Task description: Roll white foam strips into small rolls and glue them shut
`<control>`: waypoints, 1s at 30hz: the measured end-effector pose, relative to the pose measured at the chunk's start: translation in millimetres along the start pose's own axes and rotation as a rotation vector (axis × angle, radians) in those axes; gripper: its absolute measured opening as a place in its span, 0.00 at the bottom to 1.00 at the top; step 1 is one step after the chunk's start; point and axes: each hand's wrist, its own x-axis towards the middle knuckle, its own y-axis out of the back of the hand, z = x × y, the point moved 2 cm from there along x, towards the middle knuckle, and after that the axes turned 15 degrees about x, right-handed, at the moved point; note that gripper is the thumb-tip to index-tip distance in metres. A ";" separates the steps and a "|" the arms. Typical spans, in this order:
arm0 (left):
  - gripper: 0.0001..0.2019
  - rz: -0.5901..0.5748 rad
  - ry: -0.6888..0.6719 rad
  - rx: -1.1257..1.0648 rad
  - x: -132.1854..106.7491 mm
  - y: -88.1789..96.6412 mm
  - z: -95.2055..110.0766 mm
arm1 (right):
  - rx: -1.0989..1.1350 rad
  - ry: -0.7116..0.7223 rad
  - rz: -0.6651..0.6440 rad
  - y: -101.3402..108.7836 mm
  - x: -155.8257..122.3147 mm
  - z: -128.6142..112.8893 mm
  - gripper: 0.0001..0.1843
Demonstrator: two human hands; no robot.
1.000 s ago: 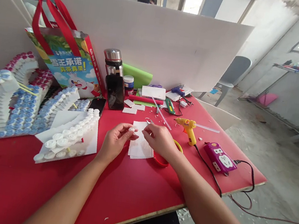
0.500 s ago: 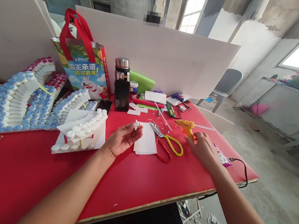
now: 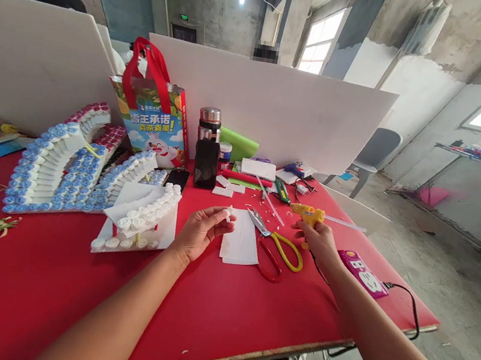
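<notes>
Between the thumb and fingers of my left hand is a small white piece, perhaps rolled or folded paper; its exact kind is too small to make out. My right hand grips the handle of a yellow hot glue gun, its nozzle pointing left and a clear glue stick sticking out behind. White paper sheets lie just right of my left hand. Beside them rest scissors with one red and one yellow handle. Left of my left hand stands a white model with rows of white rolled rosettes.
Blue-and-white rosette structures stand at the left, near a colourful gift bag. A thermos, a phone and a green cutter are farther back. A purple packet and black cord lie right. White boards rise behind.
My right hand has closed around the glue gun's handle and lifted it slightly. My left hand still pinches the white piece. The camera view has shifted, so the scene sits lower and farther right.
</notes>
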 end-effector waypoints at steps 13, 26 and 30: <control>0.18 0.212 -0.115 0.187 5.8 9.4 -6.6 | 0.420 0.066 -0.542 -89.2 -42.4 -44.3 0.20; 0.18 0.179 -0.135 0.268 8.7 10.8 -11.4 | 0.266 -0.002 -0.635 -88.1 -48.9 -28.7 0.21; 0.16 0.154 -0.136 0.294 7.4 9.2 -9.7 | 0.214 -0.029 -0.613 -88.2 -50.3 -26.5 0.22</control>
